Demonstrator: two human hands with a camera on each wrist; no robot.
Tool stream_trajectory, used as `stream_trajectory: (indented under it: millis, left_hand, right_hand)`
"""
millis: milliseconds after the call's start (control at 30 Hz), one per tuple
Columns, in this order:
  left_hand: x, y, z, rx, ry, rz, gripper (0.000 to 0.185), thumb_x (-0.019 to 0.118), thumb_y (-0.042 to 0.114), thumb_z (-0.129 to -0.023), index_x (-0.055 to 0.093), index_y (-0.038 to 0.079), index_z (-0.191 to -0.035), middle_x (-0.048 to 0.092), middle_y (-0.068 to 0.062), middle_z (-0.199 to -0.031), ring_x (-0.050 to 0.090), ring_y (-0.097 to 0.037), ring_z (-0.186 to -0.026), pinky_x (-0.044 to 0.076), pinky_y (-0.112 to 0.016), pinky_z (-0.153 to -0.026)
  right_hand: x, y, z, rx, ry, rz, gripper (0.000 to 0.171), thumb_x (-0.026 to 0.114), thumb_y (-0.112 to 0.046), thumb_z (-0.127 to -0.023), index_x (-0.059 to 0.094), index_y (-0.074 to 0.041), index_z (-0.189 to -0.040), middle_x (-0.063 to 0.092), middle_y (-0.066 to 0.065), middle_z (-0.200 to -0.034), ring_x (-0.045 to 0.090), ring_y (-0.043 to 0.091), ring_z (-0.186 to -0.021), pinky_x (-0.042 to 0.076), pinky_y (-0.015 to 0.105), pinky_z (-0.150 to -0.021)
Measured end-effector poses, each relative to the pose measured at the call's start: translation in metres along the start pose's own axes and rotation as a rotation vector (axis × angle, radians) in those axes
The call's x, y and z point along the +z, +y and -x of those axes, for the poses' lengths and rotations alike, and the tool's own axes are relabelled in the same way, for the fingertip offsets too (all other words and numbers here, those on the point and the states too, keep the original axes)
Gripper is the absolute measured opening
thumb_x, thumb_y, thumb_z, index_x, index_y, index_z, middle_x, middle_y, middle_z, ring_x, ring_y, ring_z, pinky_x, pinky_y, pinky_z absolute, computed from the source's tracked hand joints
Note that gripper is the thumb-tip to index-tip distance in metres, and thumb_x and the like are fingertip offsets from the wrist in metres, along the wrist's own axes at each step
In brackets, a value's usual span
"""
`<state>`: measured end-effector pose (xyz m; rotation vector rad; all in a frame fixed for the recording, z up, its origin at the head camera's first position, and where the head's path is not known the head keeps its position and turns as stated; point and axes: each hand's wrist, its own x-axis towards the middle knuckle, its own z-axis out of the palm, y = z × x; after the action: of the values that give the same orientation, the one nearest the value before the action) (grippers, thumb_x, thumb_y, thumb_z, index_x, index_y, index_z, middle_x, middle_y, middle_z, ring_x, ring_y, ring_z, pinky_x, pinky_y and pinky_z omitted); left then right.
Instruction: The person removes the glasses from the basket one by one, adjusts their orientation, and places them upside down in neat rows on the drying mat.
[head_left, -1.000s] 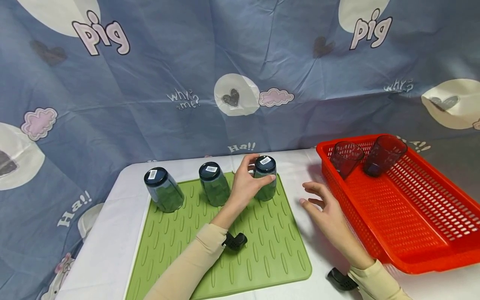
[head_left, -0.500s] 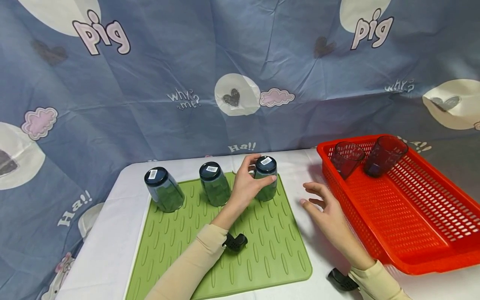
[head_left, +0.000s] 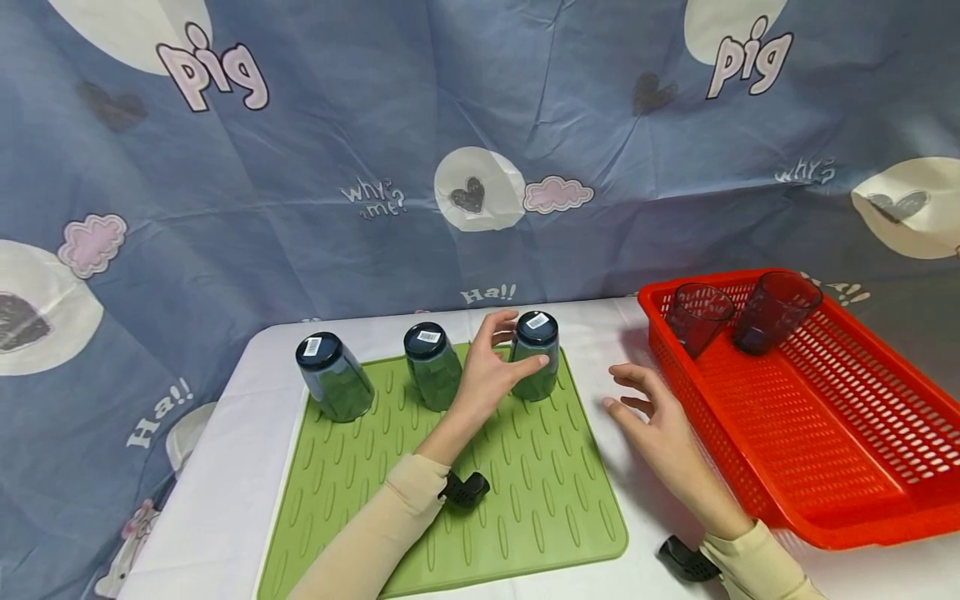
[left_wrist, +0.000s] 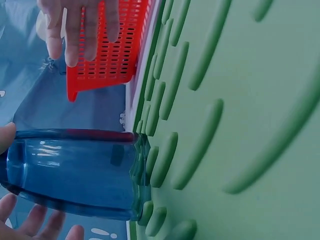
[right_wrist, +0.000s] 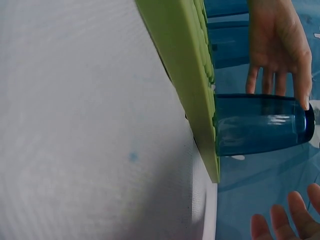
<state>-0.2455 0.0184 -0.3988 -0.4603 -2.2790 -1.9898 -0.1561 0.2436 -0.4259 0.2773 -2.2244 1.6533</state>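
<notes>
Three blue glass tumblers stand upside down in a row on a green ribbed mat (head_left: pixel 525 500): the left tumbler (head_left: pixel 341 387), the middle tumbler (head_left: pixel 437 379) and the right tumbler (head_left: pixel 537 379). My left hand (head_left: pixel 483 375) is at the right tumbler, its thumb overlapping the glass near the base. In the left wrist view several fingertips spread beside this tumbler (left_wrist: pixel 75 172) with a gap. Between mat and basket hovers my right hand (head_left: pixel 652 425), fingers loosely bent and holding nothing. The right wrist view also catches the left hand (right_wrist: pixel 277 45) beside the tumbler (right_wrist: pixel 260 125).
A red perforated basket (head_left: pixel 757 492) stands at the right, close to my right forearm. Two tumblers (head_left: pixel 701 312) lean inside its far end. White cloth (head_left: pixel 232 442) covers the table, and a printed blue curtain (head_left: pixel 337 258) hangs behind it.
The head view has shifted very slightly, moving everything a little to the right. Both hands and the tumblers keep their places.
</notes>
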Motion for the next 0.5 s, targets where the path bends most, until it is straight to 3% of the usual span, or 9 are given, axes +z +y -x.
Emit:
stream_trajectory:
  millis: [300,500]
  left_hand:
    - [-0.008,0.004,0.014,0.0,-0.009,-0.041,0.069,0.085,0.018,-0.076,0.05,0.018,-0.137,0.054,0.002,-0.129,0.05,-0.02,-0.119,0.041,-0.046,-0.101]
    - [-0.013,0.008,0.025,0.014,-0.023,-0.077,0.07,0.084,0.022,-0.078,0.048,0.024,-0.138,0.052,0.002,-0.134,0.049,-0.02,-0.123,0.039,-0.048,-0.105]
  right_hand:
    - [0.001,0.0,0.001,0.002,-0.005,-0.005,0.04,0.068,0.0,-0.091,0.055,0.001,-0.128,0.056,0.007,-0.125,0.053,0.012,-0.116,0.048,0.031,-0.096]
    - [0.001,-0.001,0.001,0.006,-0.008,-0.002,0.04,0.068,-0.002,-0.091,0.055,-0.001,-0.128,0.056,0.006,-0.126,0.052,0.012,-0.116,0.047,0.03,-0.097]
